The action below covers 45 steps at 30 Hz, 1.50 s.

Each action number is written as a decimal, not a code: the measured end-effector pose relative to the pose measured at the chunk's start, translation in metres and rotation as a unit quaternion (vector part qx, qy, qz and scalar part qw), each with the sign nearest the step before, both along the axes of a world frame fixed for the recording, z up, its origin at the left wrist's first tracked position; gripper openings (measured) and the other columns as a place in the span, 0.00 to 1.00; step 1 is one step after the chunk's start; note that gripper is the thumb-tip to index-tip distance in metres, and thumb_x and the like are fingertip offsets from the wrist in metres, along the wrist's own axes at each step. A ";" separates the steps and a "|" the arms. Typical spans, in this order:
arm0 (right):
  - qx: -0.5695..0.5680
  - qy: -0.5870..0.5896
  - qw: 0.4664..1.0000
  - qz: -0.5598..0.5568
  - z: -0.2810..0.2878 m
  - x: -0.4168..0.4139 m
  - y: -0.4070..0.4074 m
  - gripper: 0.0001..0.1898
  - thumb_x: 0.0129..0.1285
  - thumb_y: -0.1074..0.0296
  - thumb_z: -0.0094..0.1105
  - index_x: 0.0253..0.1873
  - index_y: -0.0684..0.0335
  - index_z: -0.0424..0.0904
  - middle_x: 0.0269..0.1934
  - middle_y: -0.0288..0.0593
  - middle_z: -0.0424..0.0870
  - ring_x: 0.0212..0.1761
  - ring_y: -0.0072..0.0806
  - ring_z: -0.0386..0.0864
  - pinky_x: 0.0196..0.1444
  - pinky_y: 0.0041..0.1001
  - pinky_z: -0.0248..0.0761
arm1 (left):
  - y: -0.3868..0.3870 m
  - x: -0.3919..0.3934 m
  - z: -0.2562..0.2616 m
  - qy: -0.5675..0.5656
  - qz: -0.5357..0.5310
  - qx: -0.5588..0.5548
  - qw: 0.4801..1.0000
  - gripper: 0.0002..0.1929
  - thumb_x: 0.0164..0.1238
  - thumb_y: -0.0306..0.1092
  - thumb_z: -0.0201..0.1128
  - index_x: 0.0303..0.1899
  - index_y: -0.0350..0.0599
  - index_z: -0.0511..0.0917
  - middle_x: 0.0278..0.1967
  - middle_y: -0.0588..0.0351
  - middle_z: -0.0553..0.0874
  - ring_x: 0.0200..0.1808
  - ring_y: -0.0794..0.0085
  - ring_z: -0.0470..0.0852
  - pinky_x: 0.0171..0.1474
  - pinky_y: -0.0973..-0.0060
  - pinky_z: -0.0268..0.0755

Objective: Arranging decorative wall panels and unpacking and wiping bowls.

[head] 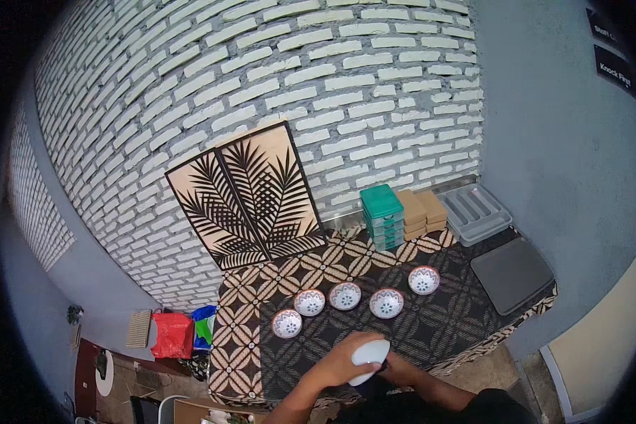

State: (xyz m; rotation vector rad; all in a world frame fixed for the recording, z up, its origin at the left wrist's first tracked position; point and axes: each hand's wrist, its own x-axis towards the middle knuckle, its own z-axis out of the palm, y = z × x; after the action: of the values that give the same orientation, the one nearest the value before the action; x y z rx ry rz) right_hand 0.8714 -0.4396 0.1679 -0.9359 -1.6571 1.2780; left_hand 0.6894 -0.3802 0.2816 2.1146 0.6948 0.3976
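Observation:
Near the table's front edge, my left hand (pixel 344 360) grips a white bowl (pixel 370 354), its thumb across the pale outer side. My right hand (pixel 397 368) is behind the bowl at its right, mostly hidden; something dark shows beside it, and whether it holds anything does not show. Beyond my hands, several patterned bowls with orange rims stand upright in an uneven row: one bowl (pixel 286 324) at the left end, another (pixel 387 303) nearer the middle, and one (pixel 424 280) at the right end, set farther back.
A patterned cloth (pixel 238 339) covers the table. At the back stand a palm-leaf panel (pixel 249 201), a green-topped drawer box (pixel 382 212), brown cardboard boxes (pixel 413 209) and a grey cutlery tray (pixel 477 217). A dark grey tray (pixel 514 275) lies at right. A red bag (pixel 173 335) is left of the table.

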 end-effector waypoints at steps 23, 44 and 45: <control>-0.054 0.474 0.822 -0.311 0.066 0.038 -0.012 0.17 0.62 0.76 0.60 0.54 0.76 0.74 0.40 0.54 0.84 0.41 0.41 0.85 0.48 0.39 0.82 | 0.058 -0.051 -0.085 -0.561 0.146 -0.480 0.658 0.40 0.68 0.73 0.36 0.63 0.47 0.71 0.59 0.49 0.79 0.60 0.56 0.79 0.62 0.53 0.73; -0.291 0.245 0.906 -0.188 0.093 0.059 0.014 0.29 0.62 0.56 0.68 0.63 0.68 0.73 0.53 0.47 0.81 0.54 0.35 0.78 0.58 0.34 0.71 | -0.005 0.053 -0.088 -0.398 0.234 -0.275 0.843 0.39 0.75 0.65 0.38 0.71 0.37 0.54 0.67 0.44 0.67 0.67 0.57 0.67 0.71 0.61 0.55; -0.290 0.246 0.906 -0.187 0.081 0.060 0.015 0.29 0.62 0.56 0.68 0.63 0.68 0.73 0.53 0.47 0.81 0.54 0.35 0.78 0.58 0.34 0.71 | -0.011 0.051 -0.094 -0.437 0.211 -0.366 0.794 0.37 0.75 0.62 0.41 0.70 0.37 0.55 0.66 0.44 0.68 0.68 0.58 0.68 0.71 0.60 0.56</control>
State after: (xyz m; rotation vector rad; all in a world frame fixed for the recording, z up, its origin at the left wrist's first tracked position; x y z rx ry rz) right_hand 0.9317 -0.4245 0.2486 -1.0887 -0.6654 1.5941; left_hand 0.7404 -0.3908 0.1878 0.8518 0.5958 1.0627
